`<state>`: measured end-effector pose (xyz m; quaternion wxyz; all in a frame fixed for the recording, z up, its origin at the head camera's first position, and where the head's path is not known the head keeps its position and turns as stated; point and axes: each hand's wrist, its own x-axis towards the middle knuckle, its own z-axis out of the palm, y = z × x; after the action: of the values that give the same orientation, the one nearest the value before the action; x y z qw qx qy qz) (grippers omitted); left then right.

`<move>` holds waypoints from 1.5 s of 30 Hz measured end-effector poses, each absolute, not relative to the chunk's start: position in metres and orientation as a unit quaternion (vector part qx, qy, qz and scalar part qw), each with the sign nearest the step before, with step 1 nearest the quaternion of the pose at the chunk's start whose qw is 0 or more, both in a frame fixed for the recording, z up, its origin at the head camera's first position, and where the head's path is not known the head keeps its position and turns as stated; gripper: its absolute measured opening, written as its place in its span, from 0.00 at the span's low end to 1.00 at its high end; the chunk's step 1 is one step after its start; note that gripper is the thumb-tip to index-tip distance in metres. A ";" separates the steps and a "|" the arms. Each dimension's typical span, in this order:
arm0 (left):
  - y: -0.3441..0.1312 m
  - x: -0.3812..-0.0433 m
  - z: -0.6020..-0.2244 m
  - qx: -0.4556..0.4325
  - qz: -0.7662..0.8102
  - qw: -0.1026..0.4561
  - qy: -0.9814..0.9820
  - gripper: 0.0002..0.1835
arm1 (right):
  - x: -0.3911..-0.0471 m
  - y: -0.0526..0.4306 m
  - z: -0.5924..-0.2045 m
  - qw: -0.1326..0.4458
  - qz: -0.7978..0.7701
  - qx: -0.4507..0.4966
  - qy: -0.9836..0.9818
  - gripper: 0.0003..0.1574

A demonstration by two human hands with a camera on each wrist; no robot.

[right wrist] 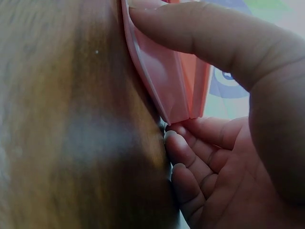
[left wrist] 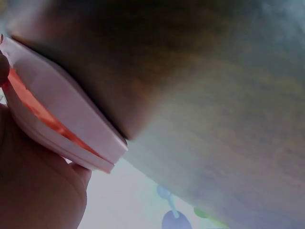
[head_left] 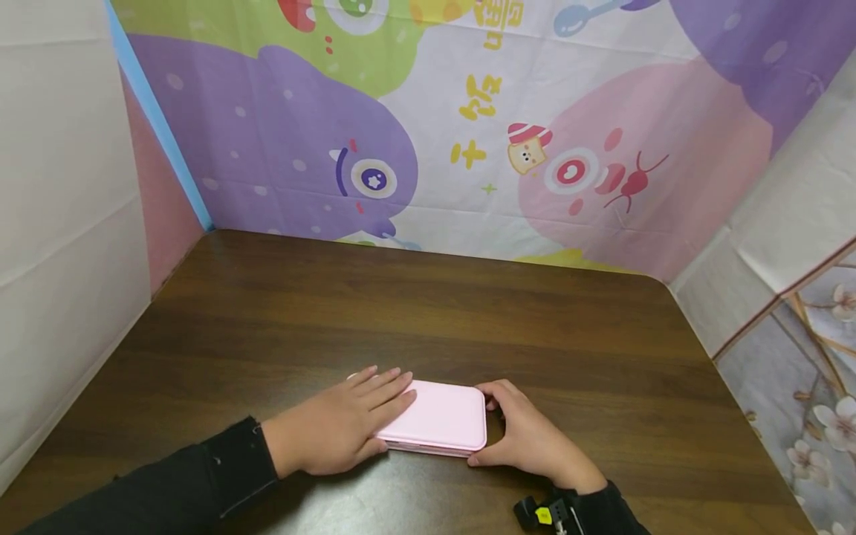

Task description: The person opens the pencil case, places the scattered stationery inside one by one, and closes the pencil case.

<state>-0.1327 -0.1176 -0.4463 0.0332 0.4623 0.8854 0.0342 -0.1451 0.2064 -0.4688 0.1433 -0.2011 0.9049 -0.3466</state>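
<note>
A pink rounded rectangular case (head_left: 446, 417) lies flat on the brown wooden table, its smooth lid facing up. Across the left part of the lid my left hand (head_left: 342, 425) rests palm down, fingers straight, covering that end. My right hand (head_left: 530, 437) holds the right end, with the thumb at the near corner and the fingers at the far one. Seen from the side in the left wrist view, the case (left wrist: 71, 107) has an orange-red band (left wrist: 52, 121) between lid and base. The right wrist view has the thumb along the case's side (right wrist: 159, 67) and the fingertips at its end.
The wooden table (head_left: 348, 312) extends around the case on all sides. Behind it hangs a cloth (head_left: 455, 208) with cartoon creatures, and pale cloth walls (head_left: 67, 186) stand left and right. A small black device (head_left: 545, 513) sits at the right wrist.
</note>
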 end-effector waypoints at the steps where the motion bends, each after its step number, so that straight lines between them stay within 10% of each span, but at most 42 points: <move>1: -0.117 -0.132 -0.447 0.462 0.033 0.031 0.886 0.38 | -0.145 0.206 -0.469 0.143 -0.345 -0.201 0.905 0.55; 45: -0.098 -0.116 -0.452 0.422 -0.105 -0.022 0.900 0.31 | -0.143 0.206 -0.470 0.123 -0.327 -0.217 0.911 0.54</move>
<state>-0.1163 -0.0975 -0.4519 -0.0216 0.4219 0.9002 -0.1053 -0.1428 0.2056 -0.4697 0.1226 -0.2174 0.9113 -0.3274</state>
